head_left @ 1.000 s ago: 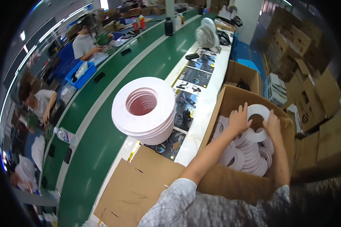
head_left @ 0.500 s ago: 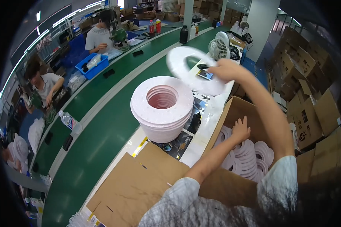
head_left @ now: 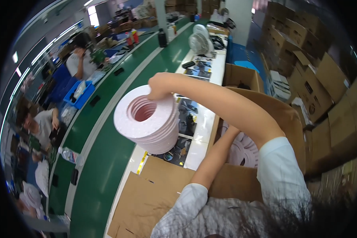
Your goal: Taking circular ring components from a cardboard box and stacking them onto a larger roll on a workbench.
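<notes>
A tall stack of pinkish-white foam rings (head_left: 127, 129) stands at the edge of the green belt. My right hand (head_left: 159, 86) reaches across to its far right rim, fingers curled over the top ring into the central hole. My left hand is down inside the cardboard box (head_left: 238, 180); only its wrist (head_left: 232, 131) shows, and my right forearm covers the fingers. More foam rings (head_left: 244, 152) lie in that box, beside my left forearm.
A flattened cardboard sheet (head_left: 146, 194) lies in front of the stack. Printed cards (head_left: 186, 119) and a fan (head_left: 200, 41) are on the white bench. Across the green conveyor belt (head_left: 103, 170) sit other people and a blue bin (head_left: 81, 97). Cartons (head_left: 313, 91) are piled at right.
My right hand has carried a foam ring leftward and down onto the stack. My left hand has gone out of sight behind my right forearm. The whole view has shifted.
</notes>
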